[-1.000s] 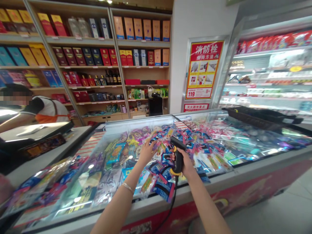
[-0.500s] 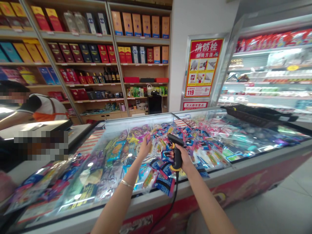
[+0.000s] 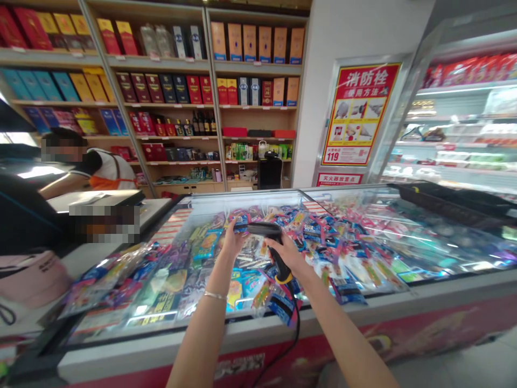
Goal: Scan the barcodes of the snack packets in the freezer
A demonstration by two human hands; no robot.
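Observation:
My right hand [image 3: 287, 252] is wrapped round the grip of a black and yellow barcode scanner [image 3: 279, 261]. The scanner's head points left, toward my left hand [image 3: 233, 240]. In that hand is a small blue snack packet [image 3: 242, 221], gripped near its edge right by the scanner's head. Below both hands, many blue and pink snack packets [image 3: 313, 231] lie heaped on the glass top of a chest freezer [image 3: 169, 318]. The scanner's cord [image 3: 298, 323] hangs down over the freezer's front edge.
On the left, a person [image 3: 109, 170] leans over a counter beside a pink bag [image 3: 34, 280]. More packets [image 3: 117, 269] lie at the freezer's left end. A black tray [image 3: 440, 202] rests at its right. Shelves of boxes [image 3: 165, 89] stand behind.
My left hand now holds up a blue packet in place of a pinkish thing. The scanner has turned left and come close to that packet. My view has shifted left.

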